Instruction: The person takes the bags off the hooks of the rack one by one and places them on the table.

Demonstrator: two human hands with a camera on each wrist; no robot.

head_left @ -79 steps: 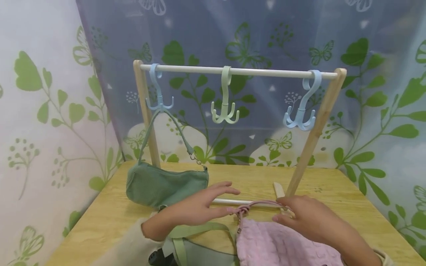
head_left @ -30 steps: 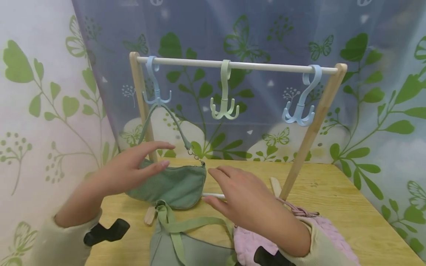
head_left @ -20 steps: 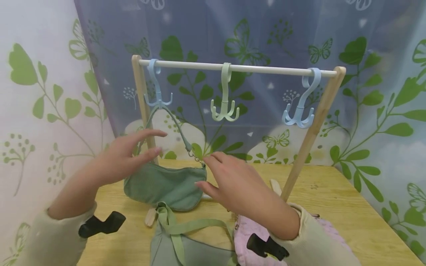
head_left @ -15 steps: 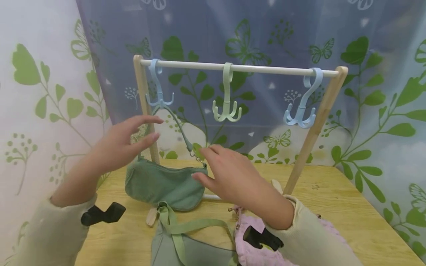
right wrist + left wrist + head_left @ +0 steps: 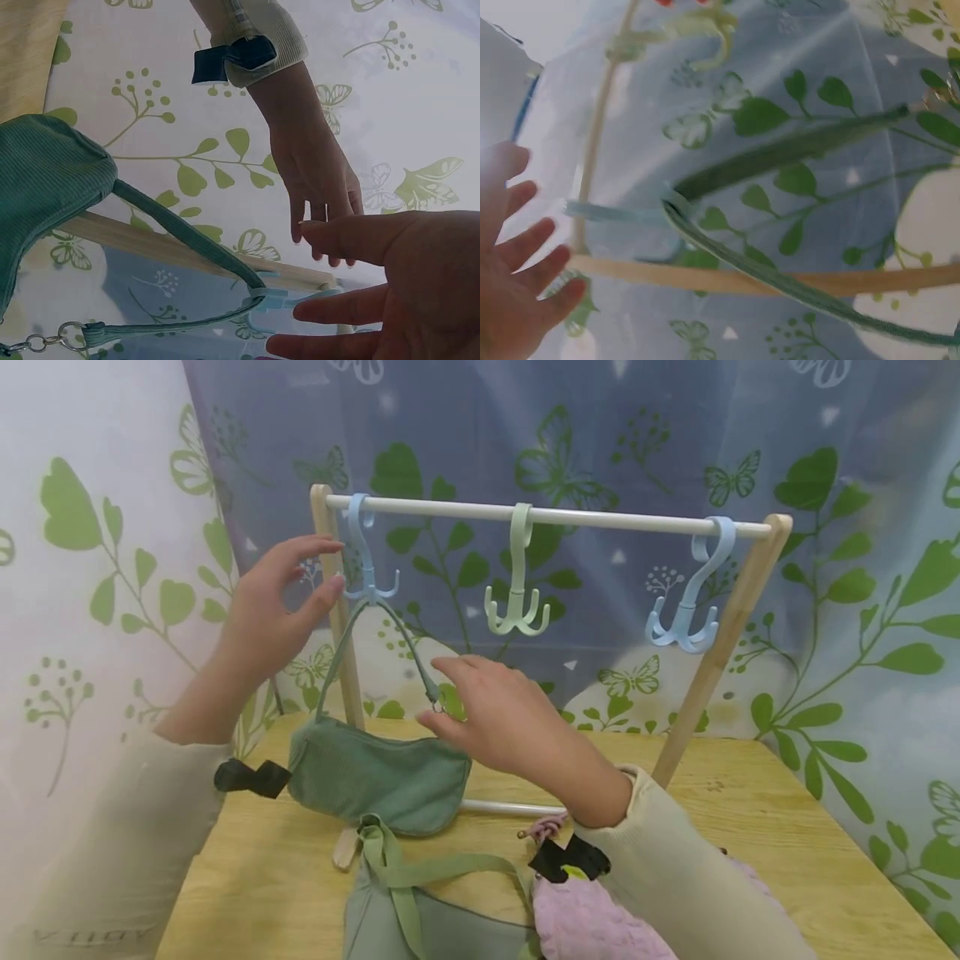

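left grip (image 5: 273, 614) spread, empty, near left blue hook (image 5: 368, 577) | right grip (image 5: 501, 714) spread, empty, beside strap (image 5: 408, 644) | green corduroy bag (image 5: 378, 781) hangs from hook, left | best steady hook before handling strap

Grn bag (image 5: 378, 778) on lt-blue hook (image 5: 365, 553)

A bag (image 5: 378, 781) is hung from the left hook (image 5: 365, 556) of a rack (image 5: 732, 627).
The middle hook (image 5: 517, 568) and right hook (image 5: 688, 610) are spaced along its rail (image 5: 442, 509); before the rack, on the surface (image 5: 787, 860), a second bag (image 5: 457, 935) is laid, a third bag (image 5: 592, 922) to its right.
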